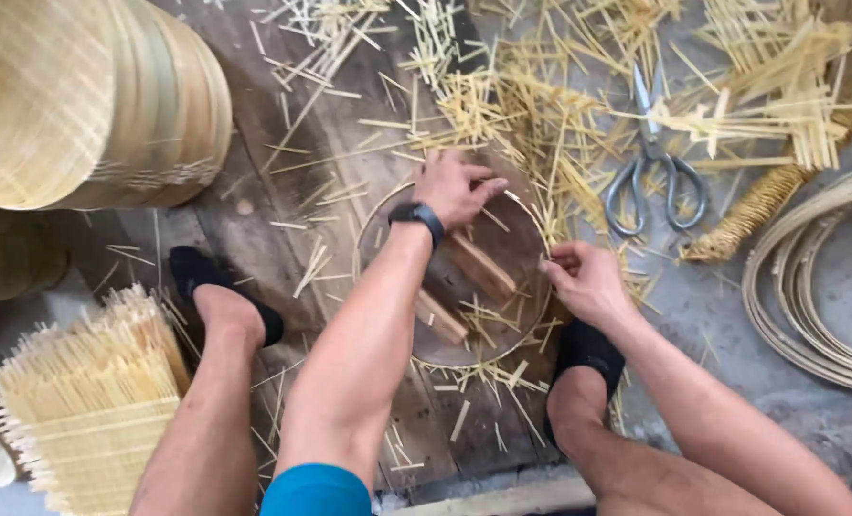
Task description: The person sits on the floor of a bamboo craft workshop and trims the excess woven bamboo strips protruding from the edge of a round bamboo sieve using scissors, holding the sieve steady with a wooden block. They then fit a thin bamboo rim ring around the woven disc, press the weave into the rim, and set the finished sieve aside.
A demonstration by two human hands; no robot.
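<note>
Bamboo hoop (533, 315), thin & round, lies flat on dark wood boards (283, 220) between the two hands. Left hand (457, 187), black watch on wrist, sits at hoop's far rim, fingers curled & pressing down on it. Right hand (586, 279) at hoop's right rim, thumb & fingers pinched on the strip. Inside the ring: two short wood blocks (464, 287) lying slantwise, plus loose slivers. Feet in black socks either side, right foot (586, 352) touching hoop's near-right edge, left foot (214, 287) well apart to the left. Far right of hands: grey scissors (653, 162) on litter of pale bamboo offcuts (531, 105). Right edge: coiled bamboo strips (808, 287) on grey floor. Far left: stack of woven round trays (92, 96). Near left: bundle of cut sticks (92, 401). No labels or signs visible.
</note>
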